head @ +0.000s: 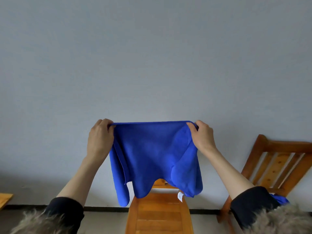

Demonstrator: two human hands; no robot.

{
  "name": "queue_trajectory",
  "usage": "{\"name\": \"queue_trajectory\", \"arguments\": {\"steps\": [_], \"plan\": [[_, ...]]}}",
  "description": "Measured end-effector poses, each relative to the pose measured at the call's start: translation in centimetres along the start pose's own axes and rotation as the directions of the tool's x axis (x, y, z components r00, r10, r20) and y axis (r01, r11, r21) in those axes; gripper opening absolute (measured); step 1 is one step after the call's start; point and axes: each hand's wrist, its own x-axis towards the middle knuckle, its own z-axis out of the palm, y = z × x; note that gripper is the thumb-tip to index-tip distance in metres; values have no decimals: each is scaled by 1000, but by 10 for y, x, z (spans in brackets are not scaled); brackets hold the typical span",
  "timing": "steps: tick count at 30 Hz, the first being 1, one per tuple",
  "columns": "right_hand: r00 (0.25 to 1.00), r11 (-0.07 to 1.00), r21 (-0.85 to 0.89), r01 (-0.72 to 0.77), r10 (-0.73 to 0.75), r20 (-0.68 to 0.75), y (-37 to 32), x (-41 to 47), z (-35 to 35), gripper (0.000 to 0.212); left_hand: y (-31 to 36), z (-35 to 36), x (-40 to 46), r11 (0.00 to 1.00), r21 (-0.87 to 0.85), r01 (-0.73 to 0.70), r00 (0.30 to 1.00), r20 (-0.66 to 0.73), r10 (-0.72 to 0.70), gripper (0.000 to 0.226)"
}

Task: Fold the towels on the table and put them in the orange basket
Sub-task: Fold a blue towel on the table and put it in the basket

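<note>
A blue towel (152,156) hangs in the air in front of a pale wall, stretched along its top edge. My left hand (99,139) pinches its upper left corner and my right hand (202,135) pinches its upper right corner. The cloth droops in uneven folds below, and a small white label (180,196) shows at its lower right. Another bit of blue cloth (278,200) peeks out behind my right sleeve. The orange basket and the table top are out of view.
A wooden chair (158,215) stands directly below the towel. A second wooden chair (276,168) with a slatted back stands at the right. A wooden edge (5,200) shows at the far left. Fur trim of my sleeves fills the bottom corners.
</note>
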Motion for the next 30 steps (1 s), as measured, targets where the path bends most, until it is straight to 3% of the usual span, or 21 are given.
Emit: {"name": "queue_trajectory", "arguments": {"steps": [4,6,8,13,17,20,22,24,26,30], "plan": [[988,971,-190,147,-135,75,-16,-3,11,15,-22,-23,-6,996,90,30,999,-20,-28,34],[968,903,-348,251,-238,79,-24,-5,18,16,-35,-39,-12,986,161,43,997,-74,-32,34],[954,878,-378,294,-294,60,-33,-8,27,17,-46,-55,-19,981,181,74,987,-152,-46,26],[964,960,-125,251,-235,125,-56,-27,54,25,-67,-96,-48,951,79,300,920,-286,-267,21],[919,966,122,227,-254,301,-76,-50,81,16,-89,-134,-92,849,-207,486,787,-319,-529,16],[839,943,333,28,-203,504,-100,-67,103,23,-104,-168,-129,705,-408,580,663,-265,-700,25],[734,893,411,-182,-154,661,-116,-83,116,31,-112,-189,-155,649,-449,614,595,-277,-755,25],[621,870,397,-293,-143,771,-131,-103,130,34,-120,-211,-182,624,-441,646,536,-320,-781,20],[552,895,356,-270,-159,818,-146,-123,146,28,-129,-234,-208,610,-423,670,487,-371,-791,15],[505,946,313,-89,-228,832,-182,-165,181,30,-144,-288,-251,606,-272,747,436,-488,-756,14]]}}
